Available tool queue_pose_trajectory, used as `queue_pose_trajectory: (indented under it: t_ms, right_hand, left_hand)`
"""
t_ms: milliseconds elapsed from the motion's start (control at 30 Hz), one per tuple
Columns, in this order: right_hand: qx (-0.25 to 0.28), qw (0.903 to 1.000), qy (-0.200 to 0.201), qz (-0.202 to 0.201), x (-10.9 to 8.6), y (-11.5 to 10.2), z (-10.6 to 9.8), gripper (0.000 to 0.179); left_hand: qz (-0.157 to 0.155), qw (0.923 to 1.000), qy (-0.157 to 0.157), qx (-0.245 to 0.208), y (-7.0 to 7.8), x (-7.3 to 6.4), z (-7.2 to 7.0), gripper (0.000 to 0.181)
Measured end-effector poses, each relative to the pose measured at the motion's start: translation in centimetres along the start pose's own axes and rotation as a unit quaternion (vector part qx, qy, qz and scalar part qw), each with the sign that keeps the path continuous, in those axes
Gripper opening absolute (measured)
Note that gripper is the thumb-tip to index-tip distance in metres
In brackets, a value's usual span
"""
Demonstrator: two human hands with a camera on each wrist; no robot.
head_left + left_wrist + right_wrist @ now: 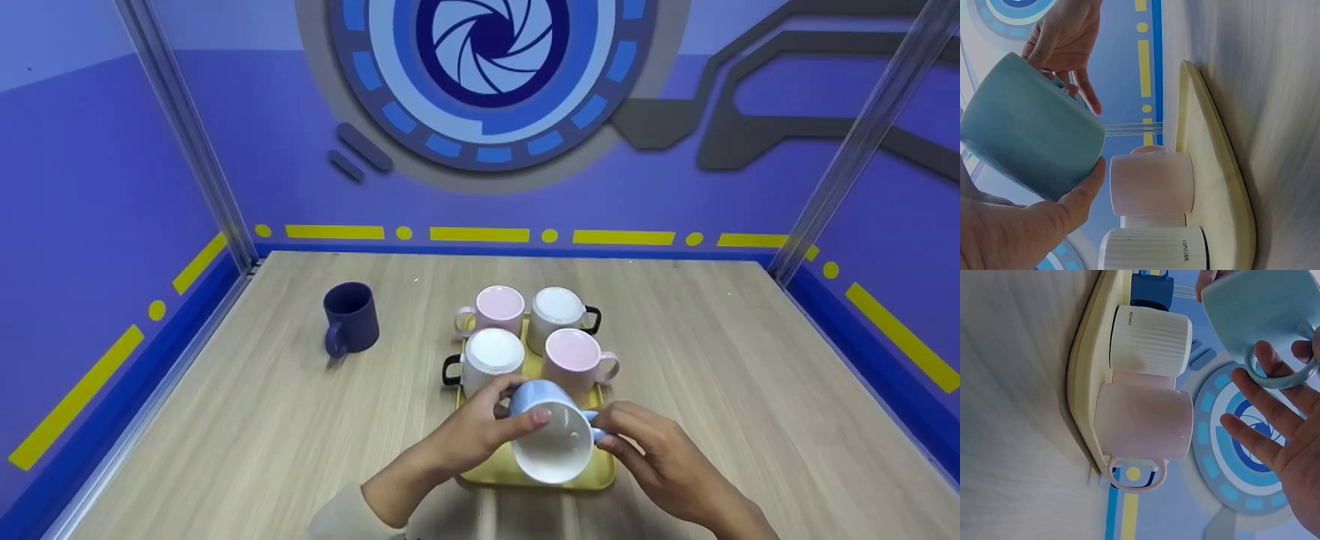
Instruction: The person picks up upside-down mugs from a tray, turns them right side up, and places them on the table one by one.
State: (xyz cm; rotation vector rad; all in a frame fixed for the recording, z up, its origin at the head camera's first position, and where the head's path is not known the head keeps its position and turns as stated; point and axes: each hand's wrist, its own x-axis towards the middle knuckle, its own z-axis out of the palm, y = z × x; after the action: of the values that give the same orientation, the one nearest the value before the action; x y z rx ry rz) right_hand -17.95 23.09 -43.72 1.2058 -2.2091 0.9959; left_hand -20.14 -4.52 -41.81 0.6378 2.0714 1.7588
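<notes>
A light blue mug (559, 454) with a white inside is held tilted above the front of a yellow tray (487, 474), its mouth facing the head camera. My left hand (472, 431) grips the body from the left, thumb at the rim. On the other side, my right hand (660, 450) holds the handle, with fingers through its loop in the right wrist view. Behind it on the tray stand two pink mugs (574, 351) (500, 304) and two ribbed white mugs (493, 349) (557, 306) with black handles, all apparently upside down.
A dark blue mug (352, 319) stands upright on the wooden table (300, 450), left of the tray, its handle toward the front. Blue patterned walls (375, 202) with clear corner posts (202, 150) enclose the table at the back and sides.
</notes>
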Motion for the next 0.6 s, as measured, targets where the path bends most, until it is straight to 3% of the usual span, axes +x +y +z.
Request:
queue_pose_trajectory:
  t_ms: [233,600]
  right_hand:
    - [0.02,0.9998,-0.002,0.003,-0.02,0.06,-0.08,0.037]
    - [0.011,0.9978,0.002,0.065,0.22,-0.37,-0.37,0.033]
  left_hand:
    - [-0.003,0.9978,-0.033,-0.058,-0.09,-0.05,-0.06,0.095]
    - [0.073,0.9937,-0.081,0.023,-0.56,-0.28,-0.37,0.112]
